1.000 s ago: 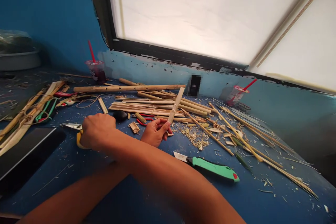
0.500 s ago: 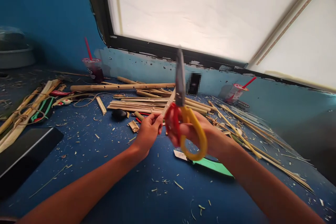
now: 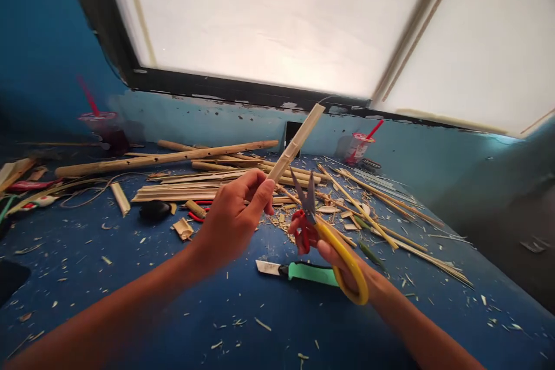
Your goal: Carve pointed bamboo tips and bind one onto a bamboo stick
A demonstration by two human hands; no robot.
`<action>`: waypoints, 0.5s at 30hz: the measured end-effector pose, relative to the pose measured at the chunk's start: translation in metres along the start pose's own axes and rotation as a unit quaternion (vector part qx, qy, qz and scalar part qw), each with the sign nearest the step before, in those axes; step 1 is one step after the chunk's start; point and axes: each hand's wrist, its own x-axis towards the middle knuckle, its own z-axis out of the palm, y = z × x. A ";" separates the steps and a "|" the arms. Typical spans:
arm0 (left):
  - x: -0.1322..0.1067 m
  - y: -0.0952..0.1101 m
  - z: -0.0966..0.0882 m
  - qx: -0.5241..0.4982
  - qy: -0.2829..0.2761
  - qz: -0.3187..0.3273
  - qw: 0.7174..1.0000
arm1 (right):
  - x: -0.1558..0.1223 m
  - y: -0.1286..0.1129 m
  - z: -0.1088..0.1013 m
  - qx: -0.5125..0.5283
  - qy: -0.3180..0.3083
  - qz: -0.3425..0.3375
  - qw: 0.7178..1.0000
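My left hand [image 3: 236, 214] is closed around the lower end of a pale split bamboo strip [image 3: 295, 141], which slants up and to the right. In my right hand [image 3: 336, 257] is a pair of scissors [image 3: 310, 211] with one red and one yellow handle loop. Their blades are parted and point up, just right of the strip, with no contact that I can make out. Below the hands a utility knife [image 3: 307, 273] with a green handle lies on the blue tabletop [image 3: 208, 312], partly covered by the yellow loop.
Bamboo pieces [image 3: 177, 192] and a long holed bamboo tube [image 3: 169, 157] lie toward the wall. More thin strips [image 3: 416, 243] spread at right. Cups with red straws stand at left [image 3: 106, 130] and right [image 3: 358, 147]. A black mouse-shaped object [image 3: 155, 210] sits left of centre; shavings litter the table.
The scissors have opened, dropped lower and tipped left. The bamboo strip and left hand now show clearly, raised higher. My view has turned to the right.
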 end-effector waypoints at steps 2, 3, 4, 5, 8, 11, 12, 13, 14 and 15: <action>0.004 0.005 0.004 0.026 -0.012 0.019 0.999 | -0.005 -0.005 0.000 0.016 -0.017 0.019 1.000; 0.005 0.006 0.005 0.043 -0.019 0.029 0.998 | -0.007 -0.009 0.000 0.026 -0.030 0.032 0.999; 0.005 0.006 0.007 0.062 -0.026 0.041 0.997 | -0.009 -0.013 0.000 0.036 -0.045 0.049 0.997; 0.004 0.005 0.008 0.081 -0.033 0.054 0.995 | -0.010 -0.018 0.000 0.045 -0.059 0.067 0.995; -0.001 0.003 0.011 0.129 -0.054 0.082 0.987 | -0.012 -0.029 0.000 0.055 -0.079 0.096 0.991; -0.007 0.003 0.011 0.146 -0.075 0.079 0.983 | -0.010 -0.035 0.004 0.055 -0.077 0.082 0.992; -0.009 0.004 0.011 0.142 -0.086 0.078 0.983 | -0.010 -0.036 0.006 0.056 -0.080 0.081 0.992; -0.010 0.004 0.011 0.135 -0.096 0.082 0.983 | -0.010 -0.038 0.007 0.055 -0.081 0.081 0.992; -0.010 0.005 0.011 0.128 -0.105 0.088 0.982 | -0.010 -0.039 0.008 0.054 -0.082 0.081 0.992; -0.011 0.006 0.011 0.123 -0.110 0.098 0.981 | -0.011 -0.040 0.009 0.051 -0.081 0.081 0.992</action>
